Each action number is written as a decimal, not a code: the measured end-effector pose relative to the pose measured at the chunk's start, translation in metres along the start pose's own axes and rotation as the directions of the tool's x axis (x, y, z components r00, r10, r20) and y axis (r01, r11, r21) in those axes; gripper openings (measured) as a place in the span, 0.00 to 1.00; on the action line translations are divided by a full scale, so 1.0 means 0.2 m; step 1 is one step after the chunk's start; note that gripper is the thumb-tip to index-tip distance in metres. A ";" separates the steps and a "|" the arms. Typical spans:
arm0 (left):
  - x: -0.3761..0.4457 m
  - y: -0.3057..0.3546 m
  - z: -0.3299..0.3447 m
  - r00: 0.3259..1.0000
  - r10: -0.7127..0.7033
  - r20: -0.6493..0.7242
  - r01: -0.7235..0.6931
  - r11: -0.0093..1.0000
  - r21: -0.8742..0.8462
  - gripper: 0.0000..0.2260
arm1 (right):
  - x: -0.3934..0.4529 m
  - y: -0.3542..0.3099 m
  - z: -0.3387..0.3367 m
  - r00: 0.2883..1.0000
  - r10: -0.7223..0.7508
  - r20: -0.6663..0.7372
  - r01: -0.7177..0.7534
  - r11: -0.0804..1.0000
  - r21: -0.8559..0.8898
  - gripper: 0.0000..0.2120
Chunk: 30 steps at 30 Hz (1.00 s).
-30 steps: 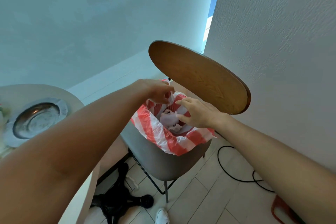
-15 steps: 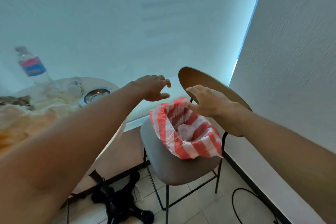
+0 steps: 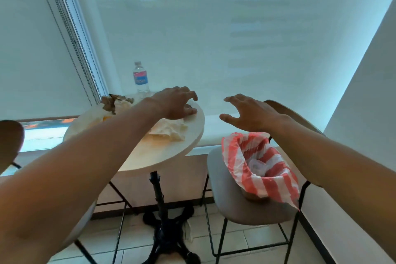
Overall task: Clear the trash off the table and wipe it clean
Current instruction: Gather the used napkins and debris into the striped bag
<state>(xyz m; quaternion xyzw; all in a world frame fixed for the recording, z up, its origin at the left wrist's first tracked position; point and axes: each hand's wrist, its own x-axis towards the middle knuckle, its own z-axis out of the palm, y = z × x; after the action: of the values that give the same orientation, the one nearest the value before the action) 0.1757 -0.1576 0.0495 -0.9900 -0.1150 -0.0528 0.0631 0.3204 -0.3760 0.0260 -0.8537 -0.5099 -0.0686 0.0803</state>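
Both hands are empty: the left hand (image 3: 175,103) hovers over the right edge of the round counter (image 3: 192,135), fingers loosely spread, and the right hand (image 3: 250,113) hangs open between counter and striped bag (image 3: 263,169) on the chair (image 3: 231,203). A crumpled paper wrapper (image 3: 169,128) lies just below the left hand; more scraps (image 3: 116,102) and a bottle (image 3: 140,78) sit toward the far edge. Best to gather the wrapper whole in 1 grab, cupping underneath so nothing drops, then carry it straight to the bag
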 end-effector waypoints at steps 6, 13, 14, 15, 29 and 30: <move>-0.23 -0.33 -0.03 0.995 -0.104 -0.011 0.104 0.994 0.023 0.23 | 0.13 -0.30 0.02 0.997 -0.082 0.005 0.082 0.997 0.011 0.35; -0.45 -0.73 0.02 0.990 -0.141 0.028 0.140 0.990 0.028 0.23 | 0.32 -0.65 0.10 0.995 -0.100 0.014 0.100 0.994 0.042 0.34; -0.47 -0.78 0.03 0.989 -0.143 0.032 0.142 0.990 0.020 0.23 | 0.35 -0.70 0.12 0.994 -0.105 0.014 0.104 0.994 0.039 0.34; -0.49 -0.83 0.04 0.989 -0.144 0.034 0.143 0.990 0.013 0.23 | 0.37 -0.74 0.14 0.994 -0.110 0.015 0.109 0.993 0.032 0.34; -0.56 -1.21 0.26 1.000 -0.017 -0.002 0.017 0.999 -0.044 0.27 | 0.62 -1.11 0.37 0.992 -0.100 0.074 0.105 0.993 -0.055 0.36; -0.55 -1.21 0.27 1.000 -0.012 -0.008 0.012 0.999 -0.049 0.28 | 0.64 -1.10 0.38 0.992 -0.092 0.081 0.097 0.994 -0.054 0.36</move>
<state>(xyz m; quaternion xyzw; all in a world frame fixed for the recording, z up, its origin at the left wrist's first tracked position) 0.0184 0.0585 0.0110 -0.9903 -0.1192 -0.0600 0.0390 0.1885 -0.1471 -0.0078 -0.8326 -0.5503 -0.0537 0.0322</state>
